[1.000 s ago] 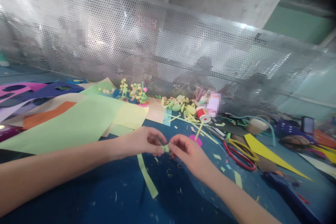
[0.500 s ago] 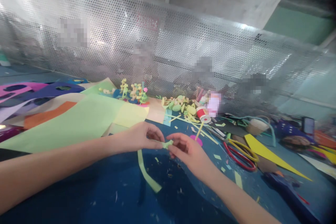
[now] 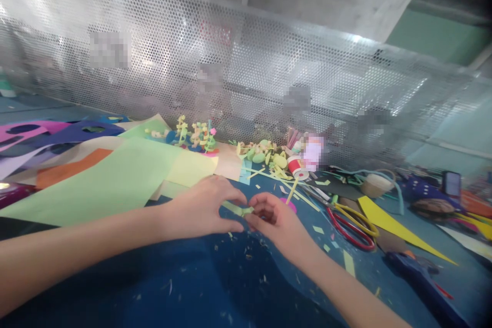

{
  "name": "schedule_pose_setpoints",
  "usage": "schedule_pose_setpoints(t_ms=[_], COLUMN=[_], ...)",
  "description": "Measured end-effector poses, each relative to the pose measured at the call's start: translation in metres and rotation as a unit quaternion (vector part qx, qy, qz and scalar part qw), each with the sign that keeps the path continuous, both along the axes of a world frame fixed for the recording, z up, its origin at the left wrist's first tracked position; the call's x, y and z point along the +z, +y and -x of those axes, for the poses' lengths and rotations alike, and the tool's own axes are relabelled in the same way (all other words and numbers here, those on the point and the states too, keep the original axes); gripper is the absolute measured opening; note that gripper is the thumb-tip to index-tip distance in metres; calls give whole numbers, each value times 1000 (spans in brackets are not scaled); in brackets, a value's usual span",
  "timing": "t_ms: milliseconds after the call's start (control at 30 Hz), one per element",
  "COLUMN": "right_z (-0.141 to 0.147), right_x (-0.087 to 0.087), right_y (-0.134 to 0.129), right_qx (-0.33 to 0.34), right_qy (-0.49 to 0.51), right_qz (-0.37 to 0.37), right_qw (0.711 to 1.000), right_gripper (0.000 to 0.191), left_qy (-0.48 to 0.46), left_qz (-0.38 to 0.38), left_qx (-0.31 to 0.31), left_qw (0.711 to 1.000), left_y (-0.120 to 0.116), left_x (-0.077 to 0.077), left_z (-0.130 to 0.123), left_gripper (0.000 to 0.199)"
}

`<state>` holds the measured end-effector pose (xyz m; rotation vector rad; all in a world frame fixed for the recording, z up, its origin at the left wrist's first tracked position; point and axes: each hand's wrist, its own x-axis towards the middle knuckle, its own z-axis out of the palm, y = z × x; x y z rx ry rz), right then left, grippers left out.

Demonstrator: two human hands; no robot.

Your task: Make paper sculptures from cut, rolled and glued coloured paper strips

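Observation:
My right hand (image 3: 274, 218) pinches one end of a pale green paper strip (image 3: 234, 208) between thumb and fingertips, where the strip looks folded or knotted. The strip runs left from there into the gap between the thumb and fingers of my left hand (image 3: 205, 205). My left thumb and fingers are spread apart around it, and no grip on it shows. Both hands are above the blue tabletop (image 3: 184, 282), their fingertips close together. Behind my left hand lies a large light green sheet (image 3: 107, 179).
Scissors with red and yellow handles (image 3: 353, 228) lie at the right, beside a yellow paper piece (image 3: 400, 228) and a dark blue tool (image 3: 426, 287). Small paper shapes (image 3: 265, 152) and a red-and-white spool (image 3: 298, 168) stand behind the hands. A perforated metal screen (image 3: 161, 51) crosses the back.
My left hand has opened from its pinch on the strip. The strip's long tail, which hung below my left hand, no longer shows there. My right hand is almost unmoved.

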<state>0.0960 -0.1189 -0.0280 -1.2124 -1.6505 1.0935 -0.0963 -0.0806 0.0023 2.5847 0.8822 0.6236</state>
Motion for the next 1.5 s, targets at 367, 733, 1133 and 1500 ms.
schedule_pose_setpoints(t_ms=[367,733,1133,1500], right_z=[-1,4,1,2], right_x=[0,-1,1,-4], right_y=[-1,-4,-1,-4], right_qx=[10,-4,-4,-8], right_qy=[44,58,-2,-35], right_qz=[33,26,10,-9], right_qw=[998,998,1000,999], right_gripper=[20,20,15,14], left_qy=[-97,-122,-129,-152], left_qz=[243,312,355,382], left_qx=[-16,-15,-25,-24], left_qw=[965,942,926,911], left_y=[7,8,9,14], left_x=[-14,-17,-20,-32], left_z=[-4,-6,-6,-6], left_gripper=[27,25,25,18])
